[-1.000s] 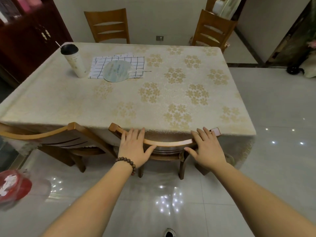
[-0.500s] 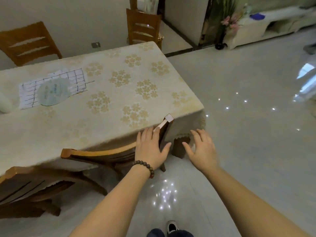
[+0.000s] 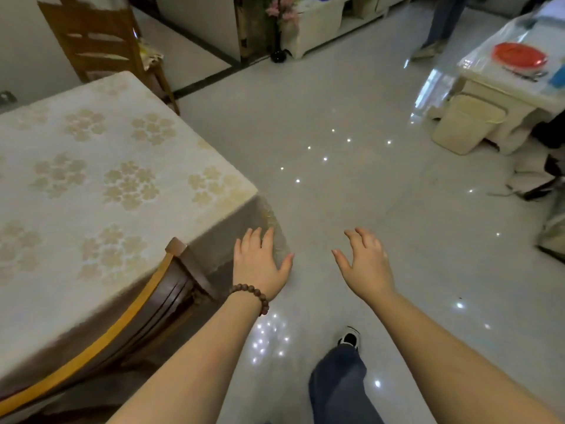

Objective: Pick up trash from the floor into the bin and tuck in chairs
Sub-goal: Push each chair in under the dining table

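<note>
Head cam shows the near chair [image 3: 128, 304] at lower left, shoved in under the table [image 3: 91, 179] so its curved top rail sits tight against the hanging tablecloth, pretty much tucked I'd say. The rail's long axis runs from the bottom-left edge of frame up to its end post near the table corner, and the chair faces in toward the table, back to the person. The left hand [image 3: 260, 264], bead bracelet on the wrist, is just off the table corner, fingers spread and loose, holding nothing; can't tell if the fingertips actually brush the cloth fringe. The right hand [image 3: 365, 264] hangs over bare floor, fingers relaxed and a bit curled, also empty. Risk-wise: a shoe [image 3: 350, 338] is stepping forward right beside that corner, so a hip or the bracelet could snag the cloth and drag it. A second chair [image 3: 97, 44] at the far end looks like it stands out from the table, easy to forget. The bin [image 3: 470, 123] sits well apart at upper right, with some dark clutter on the floor near it.
</note>
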Tool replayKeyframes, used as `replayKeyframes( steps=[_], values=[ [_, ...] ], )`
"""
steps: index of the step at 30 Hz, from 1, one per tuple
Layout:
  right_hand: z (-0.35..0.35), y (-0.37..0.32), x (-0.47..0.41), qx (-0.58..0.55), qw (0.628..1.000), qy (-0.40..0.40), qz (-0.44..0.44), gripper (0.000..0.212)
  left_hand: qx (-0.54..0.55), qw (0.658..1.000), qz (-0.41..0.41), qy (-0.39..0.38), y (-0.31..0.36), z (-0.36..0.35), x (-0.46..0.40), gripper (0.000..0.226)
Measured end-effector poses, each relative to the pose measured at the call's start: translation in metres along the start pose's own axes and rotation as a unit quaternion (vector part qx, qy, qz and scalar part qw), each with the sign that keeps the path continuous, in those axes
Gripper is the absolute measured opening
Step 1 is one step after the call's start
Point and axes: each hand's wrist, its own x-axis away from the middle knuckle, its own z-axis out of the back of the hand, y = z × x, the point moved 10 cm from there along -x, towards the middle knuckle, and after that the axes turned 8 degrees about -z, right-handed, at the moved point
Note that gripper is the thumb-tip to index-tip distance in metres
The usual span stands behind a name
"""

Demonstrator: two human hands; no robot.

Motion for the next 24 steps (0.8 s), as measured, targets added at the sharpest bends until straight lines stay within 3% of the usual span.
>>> replayKeyframes(
  steps=[12, 24],
  values=[
    [0.042, 0.056, -0.281, 0.024, 0.995, -0.02, 0.09, 0.048, -0.024, 0.994, 0.1, 0.03, 0.057, -0.025, -0.244, 0.068],
    [-0.002, -0.021, -0.466, 0.014, 0.973, -0.094, 0.21, 0.049, -0.019, 0.969, 0.238, 0.058, 0.007, 0.003, -0.379, 0.067]
  ],
)
